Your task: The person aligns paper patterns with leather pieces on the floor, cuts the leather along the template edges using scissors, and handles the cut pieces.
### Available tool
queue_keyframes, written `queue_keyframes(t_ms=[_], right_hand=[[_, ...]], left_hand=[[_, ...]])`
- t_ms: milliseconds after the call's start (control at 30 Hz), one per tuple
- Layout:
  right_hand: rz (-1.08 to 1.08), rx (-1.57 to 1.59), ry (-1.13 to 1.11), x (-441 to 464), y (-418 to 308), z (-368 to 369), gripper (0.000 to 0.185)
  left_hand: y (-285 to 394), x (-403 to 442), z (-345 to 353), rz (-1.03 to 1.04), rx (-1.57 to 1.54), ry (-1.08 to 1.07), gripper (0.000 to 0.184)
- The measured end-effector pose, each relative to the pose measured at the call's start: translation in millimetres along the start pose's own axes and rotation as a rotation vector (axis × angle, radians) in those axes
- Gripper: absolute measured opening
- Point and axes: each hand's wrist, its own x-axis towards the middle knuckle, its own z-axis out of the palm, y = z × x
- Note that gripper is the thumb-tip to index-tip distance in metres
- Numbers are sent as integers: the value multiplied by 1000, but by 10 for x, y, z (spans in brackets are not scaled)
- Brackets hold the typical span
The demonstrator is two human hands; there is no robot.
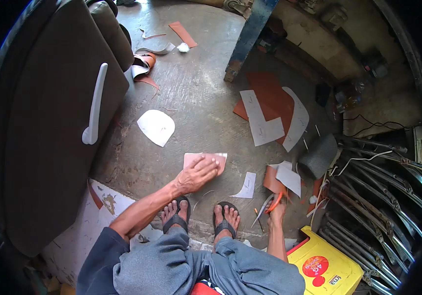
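Left arm: came up from the lower left, the forearm slanting toward the upper right.
Left hand (196, 174): lay palm down, open and nearly flat, fingers reaching to the upper right; it pressed on the pink piece (190, 159).
Pink piece: rested flat on the concrete floor (196, 108), ahead of the sandaled feet (175, 211), its long axis running roughly left to right and its middle partly covered by the hand.
Right arm: rose from the bottom, the forearm almost upright in view.
Right hand (278, 211): was closed around the handles of the orange-handled scissors (274, 202), low over the floor; exact finger placement could not be told.
Scissors' direction: blades toward the lower left, long axis diagonal.
Beside the scissors: a pencil (259, 220) lay by the blades, and a reddish-brown scrap (271, 180) lay just above the handles.
Paper templates: a rounded one (157, 128) lay to the upper left of the pink piece, a small curved one (246, 186) to its lower right.
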Motion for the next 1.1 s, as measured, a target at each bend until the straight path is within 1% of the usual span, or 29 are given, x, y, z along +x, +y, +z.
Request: queue_keyframes(t_ms=[33, 100, 167, 233, 267, 300, 333, 367, 400, 433, 500, 533, 567, 600, 633, 700, 733, 767, 800, 833, 867, 900, 967, 1000, 1033, 1067, 1100], right_hand=[[-2, -5, 7, -188, -133, 16, 30], [137, -332, -253, -558, -243, 130, 29], [268, -224, -504, -740, -92, 284, 29], [343, -216, -754, -944, -127, 628, 30], [282, -340, -846, -999, -159, 819, 32], [215, -467, -937, -1045, -181, 994, 34], [219, -459, -938, -1072, -140, 1164, 34], [124, -531, -952, -1049, -70, 1345, 36], [30, -604, -966, -1007, -12, 1461, 37], [28, -603, -971, -934, 41, 1519, 37], [-247, -761, -942, -768, 64, 1582, 41], [214, -548, -1008, -750, -142, 1456, 39], [201, -524, -966, -561, -76, 1290, 37], [69, -423, -766, -500, -85, 1099, 33], [-162, -418, -664, -241, 69, 788, 30], [83, -169, -257, -165, -74, 291, 26], [68, -176, -255, -196, -216, 242, 26], [35, -223, -124, -295, -323, 148, 26], [9, -266, 12, -402, -370, 54, 27], [5, -263, 20, -467, -389, 92, 27], [-36, -243, -152, -569, -370, 210, 32], [-71, -225, -323, -710, -334, 333, 37], [-61, -281, -641, -962, -368, 783, 46], [-117, -426, -746, -978, -245, 1018, 47], [-177, -569, -852, -948, -128, 1244, 48], [-174, -559, -848, -949, -120, 1415, 48], [-68, -628, -929, -951, -127, 1540, 50]], left_hand=[[0, -38, 30, 86, 4, -77, 46], [-16, -185, 4, 64, -60, -101, 45], [-88, -259, -106, 55, -115, -137, 44], [-70, -302, -343, -232, -137, 159, 38], [-93, -310, -444, -225, -137, 147, 38], [-115, -317, -538, -354, -144, 301, 35], [-117, -320, -602, -485, -148, 459, 33], [-115, -307, -642, -483, -142, 459, 33], [-99, -299, -675, -584, -122, 516, 32], [-83, -294, -696, -686, -102, 574, 32], [-39, -273, -661, -717, -113, 605, 30], [-18, -248, -648, -736, -126, 607, 30], [15, -241, -642, -757, -141, 603, 30], [42, -216, -659, -741, -130, 595, 30], [27, -189, -658, -739, -127, 603, 30], [37, -137, -610, -701, -221, 591, 29], [20, -81, -561, -665, -259, 593, 30], [15, -43, -515, -670, -268, 596, 30], [1, 28, -492, -521, -192, 520, 30], [-49, 134, -469, -361, -110, 452, 31], [-51, 227, -432, -323, -109, 404, 31], [-36, 300, -414, -320, -116, 404, 31], [-65, 452, -418, -372, -196, 502, 32], [-114, 473, -424, -374, -213, 540, 32], [-144, 500, -460, -365, -214, 530, 32], [-152, 529, -511, -411, -210, 546, 31], [-143, 529, -534, -462, -211, 562, 30]])
